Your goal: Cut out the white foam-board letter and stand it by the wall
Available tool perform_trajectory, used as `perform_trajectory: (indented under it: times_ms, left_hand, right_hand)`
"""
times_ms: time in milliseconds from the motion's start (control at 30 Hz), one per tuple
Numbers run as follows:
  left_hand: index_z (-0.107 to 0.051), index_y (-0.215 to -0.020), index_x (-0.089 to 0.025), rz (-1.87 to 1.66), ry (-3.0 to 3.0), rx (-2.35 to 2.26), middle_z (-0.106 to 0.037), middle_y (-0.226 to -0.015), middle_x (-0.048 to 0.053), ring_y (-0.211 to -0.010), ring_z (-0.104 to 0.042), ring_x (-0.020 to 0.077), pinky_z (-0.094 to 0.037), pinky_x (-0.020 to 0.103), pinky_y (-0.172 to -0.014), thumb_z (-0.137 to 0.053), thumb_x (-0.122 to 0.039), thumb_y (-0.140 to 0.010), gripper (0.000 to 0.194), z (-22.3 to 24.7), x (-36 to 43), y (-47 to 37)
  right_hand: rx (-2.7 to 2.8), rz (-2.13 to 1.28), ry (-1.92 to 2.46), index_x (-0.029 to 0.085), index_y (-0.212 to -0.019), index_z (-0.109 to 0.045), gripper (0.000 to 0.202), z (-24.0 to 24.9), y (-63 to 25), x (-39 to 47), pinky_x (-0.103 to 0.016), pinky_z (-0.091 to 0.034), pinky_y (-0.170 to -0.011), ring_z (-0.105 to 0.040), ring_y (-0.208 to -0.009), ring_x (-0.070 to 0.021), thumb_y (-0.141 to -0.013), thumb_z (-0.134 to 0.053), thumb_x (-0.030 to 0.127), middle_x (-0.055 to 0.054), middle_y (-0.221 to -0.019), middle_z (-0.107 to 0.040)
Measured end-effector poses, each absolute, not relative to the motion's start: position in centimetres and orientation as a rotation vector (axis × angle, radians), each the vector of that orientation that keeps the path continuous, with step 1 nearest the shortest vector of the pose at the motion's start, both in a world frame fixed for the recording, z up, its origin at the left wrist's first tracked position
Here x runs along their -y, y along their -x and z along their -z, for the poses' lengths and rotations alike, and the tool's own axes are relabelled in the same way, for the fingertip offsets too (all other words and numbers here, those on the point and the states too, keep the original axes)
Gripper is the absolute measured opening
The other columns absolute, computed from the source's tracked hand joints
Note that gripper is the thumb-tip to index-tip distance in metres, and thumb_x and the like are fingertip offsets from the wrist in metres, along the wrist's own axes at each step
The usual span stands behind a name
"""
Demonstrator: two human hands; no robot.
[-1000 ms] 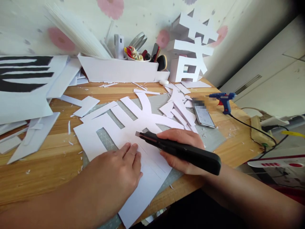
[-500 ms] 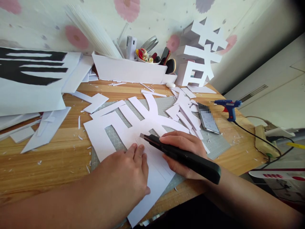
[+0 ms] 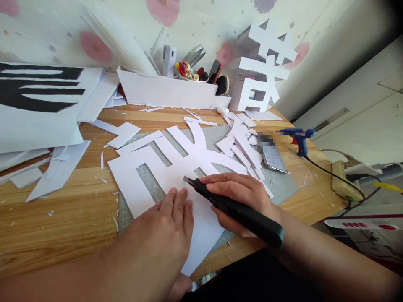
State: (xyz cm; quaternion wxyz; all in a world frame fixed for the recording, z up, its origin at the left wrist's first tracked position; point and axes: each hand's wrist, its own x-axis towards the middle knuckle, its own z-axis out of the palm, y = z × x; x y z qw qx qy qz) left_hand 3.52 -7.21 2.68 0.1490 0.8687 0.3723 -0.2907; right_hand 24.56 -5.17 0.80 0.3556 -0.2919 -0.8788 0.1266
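Observation:
My right hand is wrapped round a black utility knife. The short blade points up and left, its tip at the surface of a white foam board sheet with cut-out slots and curved strokes. Faint pencil lines run over the board near the blade. My left hand lies on the same sheet, fingers stretched out flat just left of the blade. Its thumb is low, by the sheet's near edge. Beneath the sheet is a grey cutting mat, largely covered.
White offcuts lie beside a phone at right. A blue glue gun trails its cord to a power strip. Behind stand a white tool box and a built-up white character. A black-printed sheet is at left.
The view has shifted slightly. My left thumb has moved down toward the sheet's near edge. My right hand keeps its grip on the knife, with the blade in nearly the same place on the board.

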Motion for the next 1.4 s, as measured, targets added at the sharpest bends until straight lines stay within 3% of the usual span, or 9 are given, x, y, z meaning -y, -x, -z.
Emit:
perform_trajectory:
  times_ms: [133,467,1000,1200,1400]
  left_hand:
    - [-0.017,-0.157,0.005,0.834,-2.503,-1.084,0.003,-0.159,0.037,-0.153,-0.007,0.0506,-0.028,0.063,-0.122,-0.073,-0.056,-0.081,0.112,-2.5,7.4,-3.4]
    - [-0.027,-0.156,0.003,0.772,-2.564,-1.096,-0.009,-0.159,0.038,-0.151,-0.021,0.051,-0.039,0.062,-0.116,-0.077,-0.052,-0.076,0.109,-3.0,7.4,-3.7]
    - [-0.026,-0.156,0.003,0.891,-2.537,-1.128,-0.007,-0.16,0.035,-0.152,-0.021,0.0479,-0.038,0.057,-0.119,-0.072,-0.048,-0.083,0.1,-4.2,7.2,-4.1]
    - [-0.028,-0.155,0.005,0.878,-2.543,-1.114,-0.01,-0.161,0.035,-0.151,-0.025,0.0495,-0.04,0.059,-0.118,-0.071,-0.046,-0.082,0.099,-4.5,7.1,-4.2]
    - [-0.037,-0.153,0.003,0.819,-2.538,-1.139,-0.019,-0.161,0.033,-0.15,-0.031,0.0479,-0.033,0.059,-0.122,-0.072,-0.051,-0.079,0.098,-4.5,7.0,-4.0]
  right_hand:
    - [2.28,-0.304,0.74,0.019,-0.119,-0.061,0.035,-1.1,-24.7,5.3,-0.032,-0.065,-0.086,-0.078,-0.105,-0.0227,-0.085,-0.066,0.016,-0.016,-0.118,-0.077]
    - [2.295,-0.368,0.765,0.02,-0.113,-0.061,0.032,-2.4,-25.6,6.8,-0.031,-0.065,-0.08,-0.078,-0.098,-0.0225,-0.081,-0.064,0.016,-0.015,-0.113,-0.078]
    - [2.347,-0.569,0.893,0.022,-0.1,-0.066,0.029,-5.9,-28.4,10.3,-0.023,-0.062,-0.074,-0.078,-0.089,-0.0176,-0.076,-0.063,0.005,-0.008,-0.102,-0.08]
    - [2.352,-0.612,0.869,0.024,-0.099,-0.065,0.023,-6.1,-28.7,10.0,-0.025,-0.062,-0.07,-0.079,-0.085,-0.0184,-0.08,-0.062,0.011,-0.007,-0.098,-0.08]
    - [2.307,-0.661,0.82,0.023,-0.096,-0.064,0.019,-5.8,-28.7,9.3,-0.024,-0.061,-0.07,-0.078,-0.081,-0.0177,-0.079,-0.062,0.016,-0.007,-0.092,-0.079]
